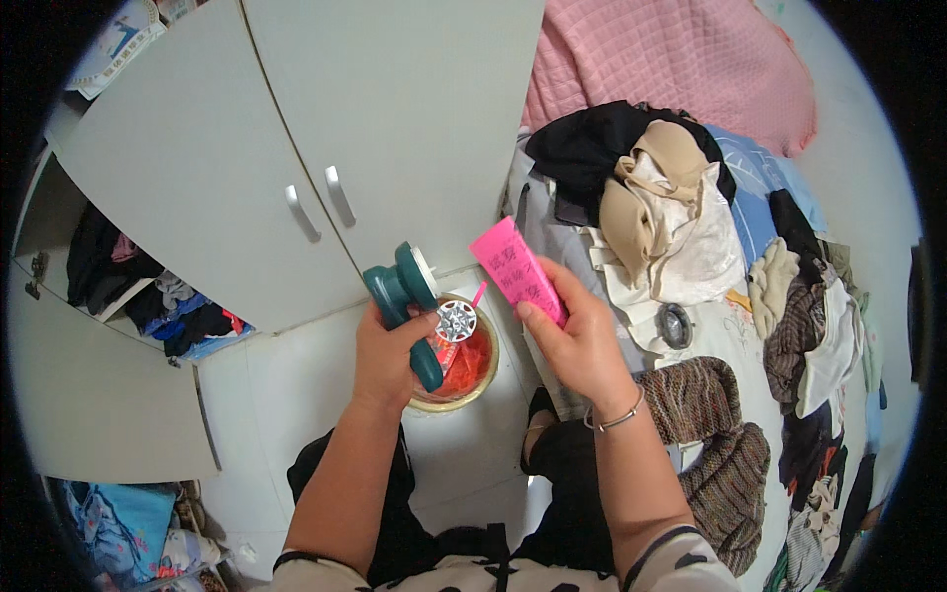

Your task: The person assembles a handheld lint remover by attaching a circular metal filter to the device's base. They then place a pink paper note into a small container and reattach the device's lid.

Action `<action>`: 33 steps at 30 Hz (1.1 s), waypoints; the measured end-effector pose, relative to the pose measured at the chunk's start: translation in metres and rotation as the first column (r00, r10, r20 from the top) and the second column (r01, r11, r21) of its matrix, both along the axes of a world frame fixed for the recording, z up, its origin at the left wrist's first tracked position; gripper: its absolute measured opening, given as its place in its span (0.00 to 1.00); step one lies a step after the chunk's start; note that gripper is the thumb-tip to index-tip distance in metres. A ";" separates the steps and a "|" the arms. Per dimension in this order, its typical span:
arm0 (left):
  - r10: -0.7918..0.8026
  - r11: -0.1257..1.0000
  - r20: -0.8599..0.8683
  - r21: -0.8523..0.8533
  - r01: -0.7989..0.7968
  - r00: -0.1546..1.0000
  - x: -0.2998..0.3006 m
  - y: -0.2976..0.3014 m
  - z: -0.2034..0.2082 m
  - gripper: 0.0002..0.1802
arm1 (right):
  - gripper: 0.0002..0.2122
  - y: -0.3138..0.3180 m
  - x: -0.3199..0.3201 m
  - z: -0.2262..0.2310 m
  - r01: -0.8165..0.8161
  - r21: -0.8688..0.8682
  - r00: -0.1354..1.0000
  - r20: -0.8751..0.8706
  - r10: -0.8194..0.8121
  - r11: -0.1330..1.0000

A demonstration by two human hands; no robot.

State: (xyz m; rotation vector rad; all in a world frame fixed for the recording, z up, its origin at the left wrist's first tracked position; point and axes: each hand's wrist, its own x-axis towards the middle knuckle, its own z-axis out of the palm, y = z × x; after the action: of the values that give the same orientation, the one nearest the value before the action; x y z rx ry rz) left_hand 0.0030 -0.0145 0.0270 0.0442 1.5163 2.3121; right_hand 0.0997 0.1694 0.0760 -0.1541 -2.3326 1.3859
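Observation:
My left hand [387, 360] is wrapped round a dark green handheld fabric shaver [390, 296], its white-fitted head turned up and to the right. By the left thumb is a round silver disc [456, 321] with a star-like pattern of openings. Between the thumb and fingers of my right hand [577, 331] is a bright pink paper slip [515, 266] with dark handwriting. The slip tilts toward the cupboard, apart from the shaver. Below my left hand stands a round bin [490, 365] lined with a red bag, partly hidden by the hand and shaver.
Grey cupboard doors [395, 109] rise ahead, and an open compartment with clothes [178, 306] lies left. On the bed at right are beige bras [641, 197], a brown knitted garment [691, 400], a round grey clear-looking cup [675, 326] and a pink quilt [671, 59].

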 end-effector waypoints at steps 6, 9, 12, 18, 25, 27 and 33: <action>0.094 0.995 -0.025 -0.031 -0.095 0.995 -0.004 -0.003 0.004 0.13 | 0.17 0.004 0.004 -0.013 -0.064 0.125 0.996 0.074 0.055 0.990; 0.098 0.995 -0.010 -0.028 -0.098 0.995 -0.008 -0.007 -0.003 0.18 | 0.16 0.004 0.005 -0.010 -0.084 0.142 0.992 0.101 0.070 0.986; 0.138 0.990 -0.028 -0.031 -0.139 0.990 -0.009 -0.006 -0.003 0.17 | 0.16 0.001 0.006 -0.009 -0.113 0.170 0.989 0.119 0.093 0.979; 0.187 0.963 -0.184 -0.158 -0.217 0.965 -0.002 -0.002 0.006 0.15 | 0.16 -0.001 0.005 -0.012 -0.140 0.180 0.987 0.103 0.123 0.974; 0.171 0.880 -0.447 -0.331 -0.340 0.878 0.002 0.001 0.005 0.16 | 0.16 -0.003 0.006 -0.013 -0.135 0.197 0.988 0.103 0.116 0.971; 0.155 0.887 -0.446 -0.331 -0.323 0.882 0.003 0.001 0.007 0.16 | 0.16 -0.004 0.007 -0.012 -0.123 0.263 0.991 0.076 0.106 0.957; 0.156 0.886 -0.438 -0.336 -0.321 0.886 0.004 0.003 0.005 0.14 | 0.17 -0.004 0.006 -0.012 -0.149 0.361 0.989 0.035 0.147 0.920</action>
State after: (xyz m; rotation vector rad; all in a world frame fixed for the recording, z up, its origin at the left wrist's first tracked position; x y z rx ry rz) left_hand 0.0070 -0.0111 0.0318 0.2448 2.3050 2.2143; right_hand 0.1058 0.1659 0.0639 0.1308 -2.6035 0.9897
